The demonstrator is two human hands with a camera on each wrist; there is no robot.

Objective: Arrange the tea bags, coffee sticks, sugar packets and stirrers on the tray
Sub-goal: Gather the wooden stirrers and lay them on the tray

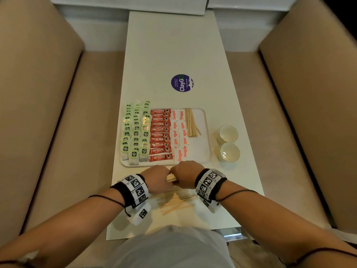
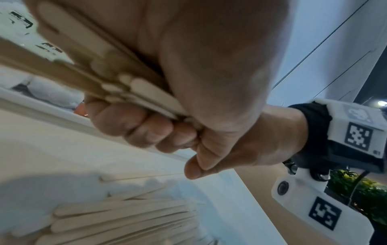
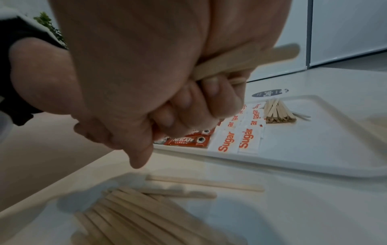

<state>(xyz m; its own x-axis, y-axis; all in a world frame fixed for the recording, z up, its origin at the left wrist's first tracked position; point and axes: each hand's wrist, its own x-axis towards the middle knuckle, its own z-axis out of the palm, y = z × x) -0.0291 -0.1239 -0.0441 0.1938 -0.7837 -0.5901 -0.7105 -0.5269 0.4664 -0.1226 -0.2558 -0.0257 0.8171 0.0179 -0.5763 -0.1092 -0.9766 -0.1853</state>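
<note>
A white tray (image 1: 203,151) holds rows of green tea bags (image 1: 135,132), red coffee sticks (image 1: 160,134), sugar packets (image 1: 179,132) and a small bunch of wooden stirrers (image 1: 191,122). Just in front of its near edge, my left hand (image 1: 156,178) and right hand (image 1: 185,175) meet. Both grip one bundle of stirrers (image 1: 171,177) with curled fingers. The wrist views show that bundle (image 2: 142,89) (image 3: 230,61) sticking out of the fists. A loose pile of stirrers (image 1: 173,202) lies on the table under my wrists.
Two white cups (image 1: 228,133) (image 1: 229,151) stand right of the tray. A round purple sticker (image 1: 182,83) lies on the table behind it. Beige sofa seats (image 1: 58,132) flank the narrow white table (image 1: 173,45).
</note>
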